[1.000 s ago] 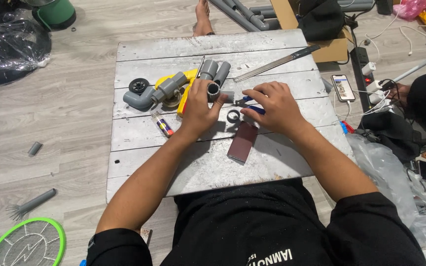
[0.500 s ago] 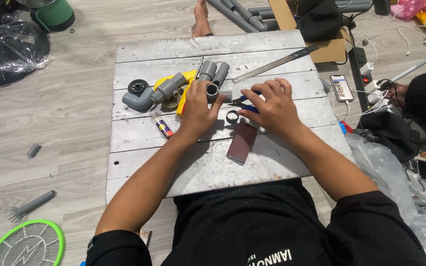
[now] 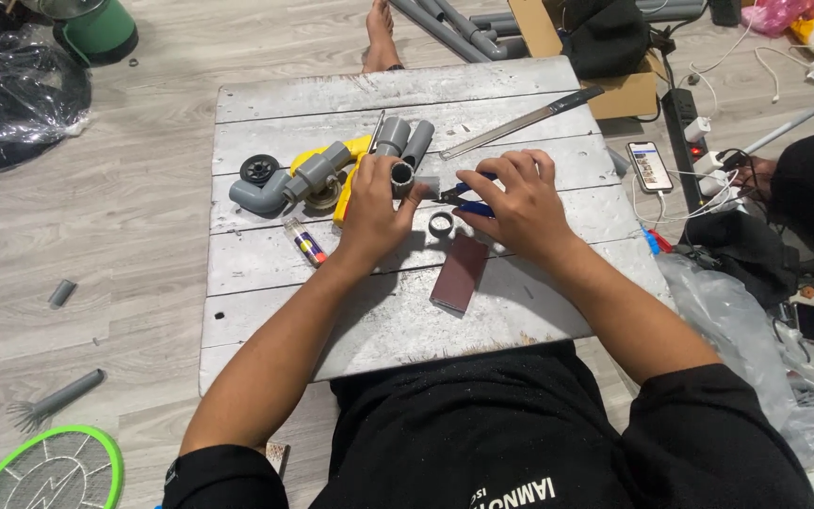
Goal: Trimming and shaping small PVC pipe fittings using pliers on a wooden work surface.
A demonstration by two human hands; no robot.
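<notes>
Weathered grey planks form the low work board (image 3: 520,311) set on a pale wood floor, where a seated person in a black shirt bends over plumbing parts. At the board's middle, the left hand (image 3: 374,203) wraps a short grey pipe piece (image 3: 402,175), fingers curled tight around it, its open end tilted up just above the thumb. The right hand (image 3: 511,203) closes on blue-handled pliers (image 3: 463,196), whose tip points left and meets the pipe piece beside the left thumb. Between the two hands, just below the pliers, a small grey ring (image 3: 441,223) lies flat on the board. Nearer the person rests a reddish-brown sheet of sandpaper (image 3: 459,273). Left of the hands sit a grey elbow-and-pipe assembly (image 3: 286,184), a yellow tool (image 3: 346,174), a black wheel (image 3: 259,170) and a small glue tube (image 3: 304,242). A long metal ruler (image 3: 525,123) lies diagonally towards the far right corner. Off the board, a phone (image 3: 650,165) rests beside a power strip (image 3: 685,118), and a green racket swatter (image 3: 54,468) lies at lower left.
</notes>
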